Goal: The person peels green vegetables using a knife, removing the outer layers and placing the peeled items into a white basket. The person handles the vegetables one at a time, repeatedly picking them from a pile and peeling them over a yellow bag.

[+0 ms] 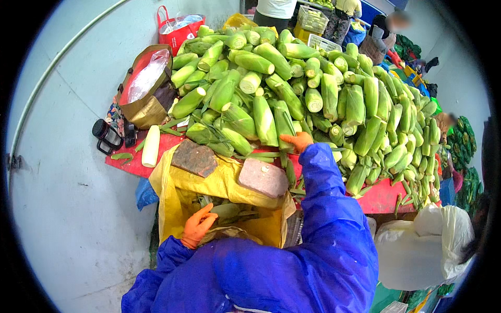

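My right hand [300, 141], in an orange glove, grips the lower end of a green-husked ear of corn [283, 119] at the front of a large heap of corn [270, 58]. Its far fingers are partly hidden. My left hand [197, 227], gloved in orange too, is empty with fingers apart above the mouth of a yellow sack [168, 213]. Loose husks [227, 211] lie inside the sack. Its far rim is folded onto the red table cover, under a dark stone slab [194, 158] and a pinkish brick [263, 177]. A pale, husked ear [151, 146] lies to the left.
At left stand a dark-lidded jug [106, 135] and a brown bag [145, 111] holding clear plastic. A red tote [182, 31] is behind them. White plastic bags [415, 250] are at right. Other people [276, 9] stand beyond the heap, near white crates [312, 18].
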`<state>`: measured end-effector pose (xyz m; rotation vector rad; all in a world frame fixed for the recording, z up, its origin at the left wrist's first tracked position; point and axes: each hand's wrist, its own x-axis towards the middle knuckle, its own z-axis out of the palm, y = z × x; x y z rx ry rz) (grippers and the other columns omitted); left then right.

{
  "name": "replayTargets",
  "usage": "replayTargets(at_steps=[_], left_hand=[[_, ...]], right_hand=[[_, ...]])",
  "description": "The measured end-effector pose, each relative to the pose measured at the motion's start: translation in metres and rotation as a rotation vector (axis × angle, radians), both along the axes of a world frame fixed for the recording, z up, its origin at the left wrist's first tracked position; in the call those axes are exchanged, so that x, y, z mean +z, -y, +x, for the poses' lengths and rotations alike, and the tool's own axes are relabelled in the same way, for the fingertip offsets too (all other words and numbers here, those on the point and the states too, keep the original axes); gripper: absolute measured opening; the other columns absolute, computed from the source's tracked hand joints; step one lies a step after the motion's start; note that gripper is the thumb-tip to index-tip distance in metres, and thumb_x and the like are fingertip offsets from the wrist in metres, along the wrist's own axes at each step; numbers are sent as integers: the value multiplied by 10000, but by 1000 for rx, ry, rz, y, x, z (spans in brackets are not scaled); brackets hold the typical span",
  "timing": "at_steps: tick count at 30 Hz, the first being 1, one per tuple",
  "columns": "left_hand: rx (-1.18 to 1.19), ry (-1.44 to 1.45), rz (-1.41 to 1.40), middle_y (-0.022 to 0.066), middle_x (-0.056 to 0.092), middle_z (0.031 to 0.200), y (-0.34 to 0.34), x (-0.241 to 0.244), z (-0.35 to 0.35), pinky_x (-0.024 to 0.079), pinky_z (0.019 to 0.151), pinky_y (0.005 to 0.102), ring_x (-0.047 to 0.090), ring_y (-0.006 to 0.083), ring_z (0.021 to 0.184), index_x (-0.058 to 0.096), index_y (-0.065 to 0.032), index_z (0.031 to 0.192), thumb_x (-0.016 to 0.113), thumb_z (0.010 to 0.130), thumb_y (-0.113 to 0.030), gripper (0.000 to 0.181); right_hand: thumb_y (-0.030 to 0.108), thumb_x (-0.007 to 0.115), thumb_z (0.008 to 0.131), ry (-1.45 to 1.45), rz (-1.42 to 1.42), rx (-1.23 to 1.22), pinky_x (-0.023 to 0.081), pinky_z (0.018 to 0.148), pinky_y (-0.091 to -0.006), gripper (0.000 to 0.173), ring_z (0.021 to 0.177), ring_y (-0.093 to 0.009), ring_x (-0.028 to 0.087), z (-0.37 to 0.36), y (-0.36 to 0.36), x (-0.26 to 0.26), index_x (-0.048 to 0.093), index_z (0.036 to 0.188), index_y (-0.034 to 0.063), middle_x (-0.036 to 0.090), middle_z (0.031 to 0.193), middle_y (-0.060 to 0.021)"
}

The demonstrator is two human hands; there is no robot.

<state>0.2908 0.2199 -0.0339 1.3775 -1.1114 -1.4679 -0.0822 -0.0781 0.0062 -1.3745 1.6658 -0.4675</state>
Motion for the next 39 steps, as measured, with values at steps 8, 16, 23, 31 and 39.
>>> replayTargets(at_steps=[8,16,23,31,39], left_hand=[[59,-537,-65,148,477,1387,70,34,-27,412,981,395,509,256,1204,362,-129,1440,494,967,-379,551],[129,-1212,340,163,651,1101,44,30,-23,511,890,402,637,294,973,587,-44,1210,543,908,-436,496],[29,-1031,100,72,619,1218,1,-46,7,354,1065,439,543,223,1169,543,-135,1235,540,909,-364,398],[342,-1191,291,61,635,1200,-18,-36,22,382,1047,414,553,211,1161,560,-145,1219,470,942,-361,363],[274,-1260,330,112,663,1078,-25,-25,35,472,950,445,609,299,1046,621,-109,1111,567,887,-408,377]], right_hand=[[517,605,848,881,-12,-59,378,394,-236,522,477,-115,518,85,-174,43,669,1025,30,668,785,-50],[277,591,885,195,-236,290,522,705,-362,524,741,-237,658,137,-270,42,484,1368,103,681,918,-140],[186,583,763,-662,-559,916,497,545,-464,848,569,-336,623,210,-274,54,167,1495,87,633,750,-148],[116,572,742,-270,-572,595,493,535,-462,812,589,-342,628,231,-298,-16,250,1488,134,650,813,-219],[273,618,889,418,-29,385,517,687,-338,620,768,-173,649,230,-305,38,378,1454,186,675,859,-82]])
